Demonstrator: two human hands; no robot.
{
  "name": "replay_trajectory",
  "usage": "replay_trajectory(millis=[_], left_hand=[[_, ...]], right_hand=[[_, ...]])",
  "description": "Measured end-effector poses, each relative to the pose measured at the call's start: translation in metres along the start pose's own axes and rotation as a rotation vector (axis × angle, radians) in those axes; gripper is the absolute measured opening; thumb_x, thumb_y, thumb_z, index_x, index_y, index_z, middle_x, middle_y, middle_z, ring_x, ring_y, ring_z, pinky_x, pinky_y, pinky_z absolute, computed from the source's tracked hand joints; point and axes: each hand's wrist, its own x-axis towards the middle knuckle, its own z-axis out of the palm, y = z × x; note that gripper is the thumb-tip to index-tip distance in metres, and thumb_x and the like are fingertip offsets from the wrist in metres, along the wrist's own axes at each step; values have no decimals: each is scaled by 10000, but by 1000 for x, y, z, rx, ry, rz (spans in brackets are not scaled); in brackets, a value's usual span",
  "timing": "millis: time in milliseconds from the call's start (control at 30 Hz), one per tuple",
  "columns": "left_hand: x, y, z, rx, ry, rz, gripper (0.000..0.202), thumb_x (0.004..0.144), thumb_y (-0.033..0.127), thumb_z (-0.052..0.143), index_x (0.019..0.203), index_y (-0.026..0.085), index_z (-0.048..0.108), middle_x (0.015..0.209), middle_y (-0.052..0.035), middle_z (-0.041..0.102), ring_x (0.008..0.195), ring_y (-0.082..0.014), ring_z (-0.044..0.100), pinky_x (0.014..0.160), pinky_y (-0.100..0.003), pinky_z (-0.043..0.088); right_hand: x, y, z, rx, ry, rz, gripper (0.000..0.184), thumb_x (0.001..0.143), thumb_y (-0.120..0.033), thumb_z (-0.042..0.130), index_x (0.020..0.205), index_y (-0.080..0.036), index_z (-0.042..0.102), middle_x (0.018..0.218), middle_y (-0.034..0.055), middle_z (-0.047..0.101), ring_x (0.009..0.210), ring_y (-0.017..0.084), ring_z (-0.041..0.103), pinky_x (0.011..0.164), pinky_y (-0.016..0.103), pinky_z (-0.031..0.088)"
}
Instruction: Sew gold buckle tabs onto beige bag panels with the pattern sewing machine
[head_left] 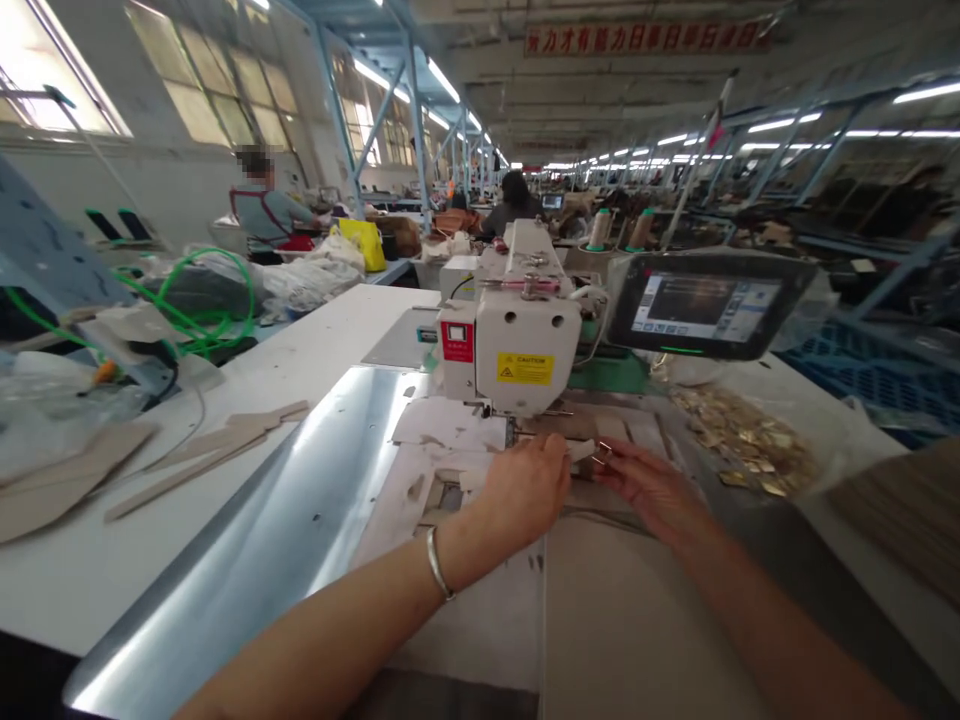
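At the head of an automatic sewing machine (525, 345), both my hands meet over the work plate. My left hand (525, 490), with a silver bangle (439, 565) on its wrist, is closed, fingers bent round one end of a short pale strap (581, 450). Its fingertips are partly hidden behind the knuckles. Opposite, my right hand (649, 485) pinches a small metal buckle (602, 453) at the strap's other end. Below them lies a large beige panel (615, 610), its far edge under my hands. A white template sheet (465, 630) with cut-outs lies to the left.
Right of the machine stands a control screen (705, 305), with a plastic bag of gold metal pieces (750, 440) below it. Brown panels (907, 510) are stacked far right. Beige offcuts (210, 450) lie on the white table at left. Two people sit further back.
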Motion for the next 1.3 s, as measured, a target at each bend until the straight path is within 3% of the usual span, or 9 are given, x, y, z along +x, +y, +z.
replay_trajectory(millis=[167, 367, 467, 633, 833, 933, 1000, 1133, 1300], left_hand=[[12, 13, 21, 165, -66, 71, 112, 956, 145, 458, 1034, 154, 538, 881, -111, 706, 829, -269, 732, 660, -334, 568], [9, 21, 38, 131, -103, 32, 140, 968, 144, 425, 1032, 144, 549, 884, -127, 722, 812, -274, 741, 651, -347, 578], [5, 24, 36, 95, -56, 19, 155, 991, 190, 408, 1018, 153, 555, 855, -112, 716, 802, -275, 738, 648, -347, 574], [5, 25, 37, 117, -53, 102, 129, 984, 164, 435, 1058, 155, 541, 890, -108, 708, 824, -261, 731, 660, -334, 564], [21, 17, 44, 109, -50, 116, 147, 1011, 187, 413, 1107, 157, 519, 951, -97, 697, 850, -231, 715, 682, -314, 544], [31, 11, 52, 103, -18, 126, 164, 1020, 207, 398, 1111, 158, 525, 987, -92, 685, 884, -224, 696, 754, -338, 535], [35, 6, 60, 97, 42, 198, 200, 1021, 209, 390, 1133, 149, 545, 1069, -105, 675, 1000, -232, 663, 887, -376, 510], [35, -3, 78, 91, 160, 324, 413, 1046, 328, 367, 1388, 122, 473, 1384, -128, 574, 1322, -238, 490, 1178, -441, 296], [30, -15, 90, 109, 67, 187, 627, 1034, 515, 349, 1502, 99, 381, 1548, -104, 438, 1450, -258, 363, 1200, -443, 285]], right_hand=[[0, 8, 4, -409, -13, -247, 361, 743, -488, 710, 933, -197, 612, 802, 47, 720, 712, 202, 689, 739, 347, 576], [-5, 9, -1, -993, 132, -476, 201, 856, -381, 485, 939, -229, 586, 636, 23, 669, 596, 214, 657, 621, 320, 477], [-1, 9, -6, -1030, 154, -446, 218, 857, -361, 440, 942, -219, 582, 699, 46, 699, 655, 223, 678, 642, 322, 481], [0, 12, -6, -1101, 73, -474, 243, 856, -281, 386, 923, -214, 610, 774, 60, 719, 718, 228, 685, 672, 326, 501], [-15, 20, 9, -1267, 0, -577, 479, 864, -213, 379, 1308, -130, 539, 1028, 157, 726, 851, 288, 701, 760, 392, 516], [-12, 18, 6, -1234, -7, -530, 414, 862, -244, 378, 1209, -156, 586, 939, 127, 724, 802, 279, 694, 729, 381, 510], [-3, 12, -2, -1160, 3, -448, 319, 843, -285, 408, 1053, -200, 633, 811, 77, 706, 731, 254, 672, 680, 353, 501], [21, -3, -23, -1061, 7, -242, 271, 823, -448, 531, 843, -217, 673, 617, 30, 605, 606, 214, 577, 535, 302, 424], [48, -11, -38, -1049, -5, -123, 343, 780, -531, 627, 742, -194, 673, 539, 1, 524, 524, 155, 468, 474, 259, 331]])
